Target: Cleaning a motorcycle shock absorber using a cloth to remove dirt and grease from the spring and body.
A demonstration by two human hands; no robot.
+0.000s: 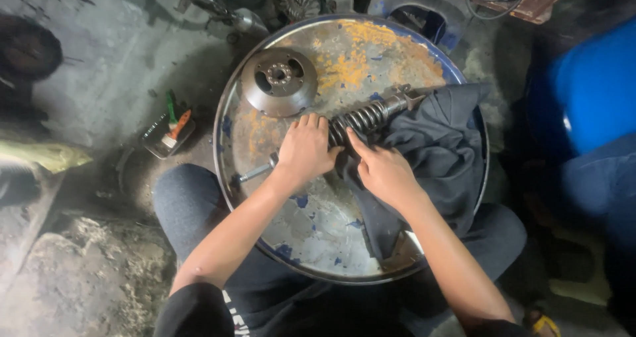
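— What sits nearest the camera?

— The person's knees, with a round metal drum lid (311, 244) lying flat between them as a desk (worn blue paint, orange rust at the far side). That low, close position puts the work within easy reach of both arms.

— And the hands?

— The left hand (305, 150) is clamped palm-down over the middle of a coil-spring shock absorber (361, 120), fingers curled over its far side. I judge it pins the part so it can't roll on the smooth lid. The right hand (383, 170) lies just beside it, fingers narrow and extended, the index tip pressing at the coils where a dark grey cloth (440, 155) meets them; it seems to press on the cloth rather than grip it.

— Where does the shock absorber lie?

— Diagonally across the lid's centre. Its thin rod end (255, 171) pokes out left of the left hand, the far mount points up right, and the cloth lies beneath and beside it, likely for wiping or padding.

— Anything else on the lid?

— Beyond the hands, a round metal hub disc (279, 80) with holes in it rests flat, apart from the spring (set aside, it appears).

— And farther off?

— On the concrete floor to the left, a small tray (165, 135) holds green and orange-handled tools. Blue containers (589, 92) stand to the right.
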